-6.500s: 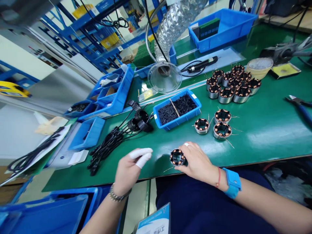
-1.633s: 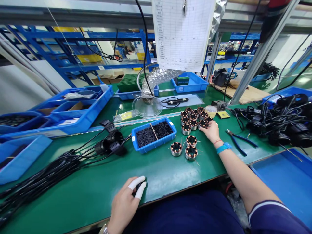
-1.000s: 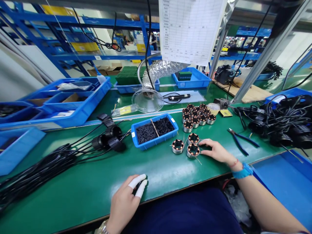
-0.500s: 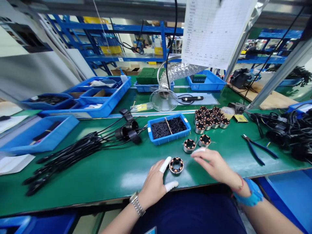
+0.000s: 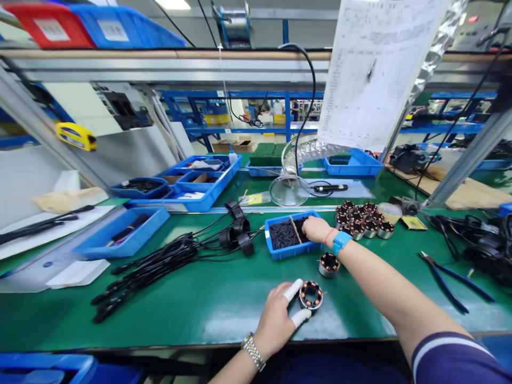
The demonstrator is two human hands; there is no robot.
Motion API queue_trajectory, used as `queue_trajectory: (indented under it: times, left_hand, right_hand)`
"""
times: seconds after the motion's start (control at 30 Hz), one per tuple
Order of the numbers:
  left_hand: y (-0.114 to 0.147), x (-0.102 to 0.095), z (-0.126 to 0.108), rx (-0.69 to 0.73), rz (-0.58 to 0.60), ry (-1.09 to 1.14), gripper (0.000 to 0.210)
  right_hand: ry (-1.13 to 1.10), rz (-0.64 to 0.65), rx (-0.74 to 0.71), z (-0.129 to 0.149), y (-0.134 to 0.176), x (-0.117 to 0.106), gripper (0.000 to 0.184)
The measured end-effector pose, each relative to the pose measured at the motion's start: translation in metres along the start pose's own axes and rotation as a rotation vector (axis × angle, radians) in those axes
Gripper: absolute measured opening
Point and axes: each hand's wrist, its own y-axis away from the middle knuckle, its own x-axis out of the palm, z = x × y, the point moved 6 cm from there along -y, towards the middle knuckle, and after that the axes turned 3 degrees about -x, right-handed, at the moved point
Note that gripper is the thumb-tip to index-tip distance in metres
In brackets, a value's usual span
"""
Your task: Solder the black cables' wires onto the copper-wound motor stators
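Observation:
My left hand [image 5: 276,314], with white finger cots on thumb and index finger, has those two fingers against the side of a motor stator [image 5: 311,295], a metal ring with copper windings. My right hand [image 5: 317,230] reaches into the right compartment of a blue bin [image 5: 292,252] that holds short black tubes [image 5: 285,234]. Its fingertips are hidden among the tubes, so what it grips does not show. Another stator [image 5: 328,265] stands just beyond the first, beside my right forearm. More stators [image 5: 362,217] are grouped behind that forearm.
Black cables [image 5: 168,266] lie on the left of the green bench, near a blue tray [image 5: 124,232]. Blue-handled pliers [image 5: 456,280] rest at the right, before a dark cable heap [image 5: 488,250]. A clear fume hood [image 5: 289,190] and a hanging paper sheet [image 5: 376,74] are ahead.
My right hand has moved from beside the stators up and forward into the blue bin. My left fingers have come in against the front stator. The view has tilted upward and left.

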Motion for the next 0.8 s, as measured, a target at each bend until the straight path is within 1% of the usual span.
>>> queue_trajectory:
  times: [0.17, 0.33, 0.47, 0.6, 0.7, 0.8]
  left_hand:
    - [-0.002, -0.003, -0.007, -0.035, 0.04, -0.112, 0.082]
    - [-0.003, 0.0, -0.011, -0.058, 0.062, -0.196, 0.083]
    - [-0.002, 0.001, -0.009, -0.072, 0.041, -0.221, 0.086]
    - [0.0, -0.003, -0.005, -0.075, 0.027, -0.246, 0.087]
    - [0.003, -0.004, -0.004, -0.018, 0.054, -0.301, 0.081]
    - [0.002, -0.004, -0.006, 0.042, 0.074, -0.325, 0.077]
  right_hand:
    - [0.051, -0.008, 0.021, -0.006, -0.001, 0.006, 0.026]
    - [0.052, -0.04, 0.038, -0.014, 0.005, 0.008, 0.025]
    - [0.027, -0.12, 0.045, -0.013, 0.01, 0.003, 0.022]
    - [-0.023, -0.259, 0.047, -0.009, 0.018, -0.016, 0.017]
    - [-0.078, -0.359, 0.042, -0.004, 0.042, -0.034, 0.018]
    - [-0.155, -0.397, -0.007, 0.007, 0.088, -0.039, 0.017]
